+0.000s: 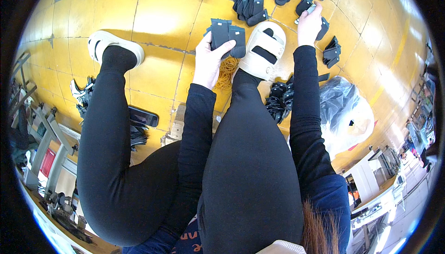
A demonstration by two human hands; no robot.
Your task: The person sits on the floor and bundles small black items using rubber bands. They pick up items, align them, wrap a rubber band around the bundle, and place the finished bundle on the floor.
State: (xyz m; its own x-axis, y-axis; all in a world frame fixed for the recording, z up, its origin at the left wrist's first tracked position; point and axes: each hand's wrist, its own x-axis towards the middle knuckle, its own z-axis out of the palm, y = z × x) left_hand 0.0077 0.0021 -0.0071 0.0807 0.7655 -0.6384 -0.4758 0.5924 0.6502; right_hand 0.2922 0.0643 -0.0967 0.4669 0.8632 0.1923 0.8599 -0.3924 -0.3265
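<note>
My left hand (211, 59) holds a fanned stack of dark fabric pieces (221, 32), thumb on top; small white labels show on them. My right hand (309, 24) reaches forward over the floor, fingers closed at a pile of similar dark pieces (303, 4). Something small and pale shows at its fingertips, too small to make out. A tangle of yellow rubber bands (227, 74) lies below my left hand, beside my cream sandal (265, 50). Other stacks of dark pieces (249, 3) lie beyond the sandal, one more (331, 52) to the right of my right wrist.
Yellow floor tiles (157, 8) spread around me. A clear plastic bag (345, 115) sits right of my right arm, with a heap of dark pieces (280, 98) beside my leg. A phone (143, 116) lies near my left leg. Metal frames (51, 133) stand at far left.
</note>
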